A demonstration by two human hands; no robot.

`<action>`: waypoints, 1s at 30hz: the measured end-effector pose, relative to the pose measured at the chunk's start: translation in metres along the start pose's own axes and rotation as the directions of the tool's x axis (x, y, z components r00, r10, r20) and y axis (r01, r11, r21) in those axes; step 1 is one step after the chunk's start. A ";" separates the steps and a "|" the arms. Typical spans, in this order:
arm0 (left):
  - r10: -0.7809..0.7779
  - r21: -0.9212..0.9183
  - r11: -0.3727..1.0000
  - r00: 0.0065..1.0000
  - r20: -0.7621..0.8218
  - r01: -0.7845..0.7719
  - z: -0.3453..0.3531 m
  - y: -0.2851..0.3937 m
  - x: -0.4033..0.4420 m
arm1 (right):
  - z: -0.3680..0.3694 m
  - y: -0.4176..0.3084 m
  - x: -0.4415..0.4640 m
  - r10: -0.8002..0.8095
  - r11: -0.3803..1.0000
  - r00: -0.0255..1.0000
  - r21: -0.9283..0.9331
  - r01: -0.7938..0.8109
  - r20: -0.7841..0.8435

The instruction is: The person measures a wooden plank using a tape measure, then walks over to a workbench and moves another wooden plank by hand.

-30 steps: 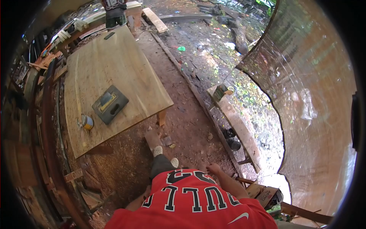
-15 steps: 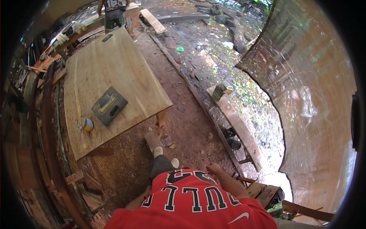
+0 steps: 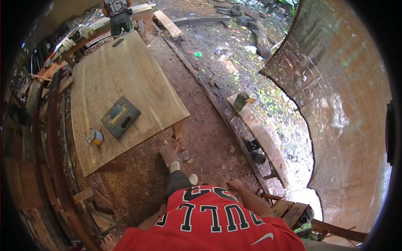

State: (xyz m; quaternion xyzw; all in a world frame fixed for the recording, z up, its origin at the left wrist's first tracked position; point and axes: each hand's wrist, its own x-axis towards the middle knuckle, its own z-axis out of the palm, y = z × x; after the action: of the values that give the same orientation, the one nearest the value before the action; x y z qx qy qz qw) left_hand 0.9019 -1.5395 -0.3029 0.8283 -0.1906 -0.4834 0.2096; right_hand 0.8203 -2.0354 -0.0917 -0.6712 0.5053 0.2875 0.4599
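Observation:
My right hand (image 3: 235, 185) hangs beside my red jersey, over the dirt floor. Its fingers look loosely curled, and no object shows in them. Of my left hand (image 3: 162, 209) only a small part shows at the jersey's edge; its fingers are hidden. Neither hand touches the wooden table (image 3: 134, 79) ahead on the left. On that table lie a dark tool case (image 3: 127, 121) with a yellow-marked label and, near it, a small metal can (image 3: 96, 137). A small dark flat object (image 3: 118, 42) rests at the far end.
A narrow plank bench (image 3: 264, 138) stands to the right, with dark containers (image 3: 257, 157) beside it. Beyond hangs a large brown sheet (image 3: 347, 104). A cardboard box (image 3: 295, 214) sits near my right side. Another person (image 3: 119, 16) stands past the table. Stacked timber lines the left.
The person beyond the table has shifted slightly left and more of their torso shows. My hands and the things on the table stay about where they were.

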 end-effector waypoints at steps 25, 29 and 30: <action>-0.032 -0.276 0.961 0.999 0.018 0.036 -0.009 0.002 -0.020 | 0.006 0.009 0.016 0.010 1.000 0.998 0.027 -0.012 0.060; -0.024 -0.323 0.946 1.000 -0.007 0.021 -0.007 0.004 -0.021 | 0.006 0.009 0.015 -0.003 0.998 0.999 0.056 0.000 0.043; -0.046 -0.323 0.946 0.998 -0.034 0.032 -0.006 0.004 -0.020 | 0.006 0.009 0.015 0.000 0.999 0.999 0.053 -0.003 0.042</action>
State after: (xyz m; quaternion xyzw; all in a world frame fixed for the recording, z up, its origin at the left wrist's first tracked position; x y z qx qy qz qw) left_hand 0.8974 -1.5317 -0.2834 0.7964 -0.0883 -0.4950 0.3362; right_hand 0.8167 -2.0362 -0.1098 -0.6522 0.5035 0.2882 0.4879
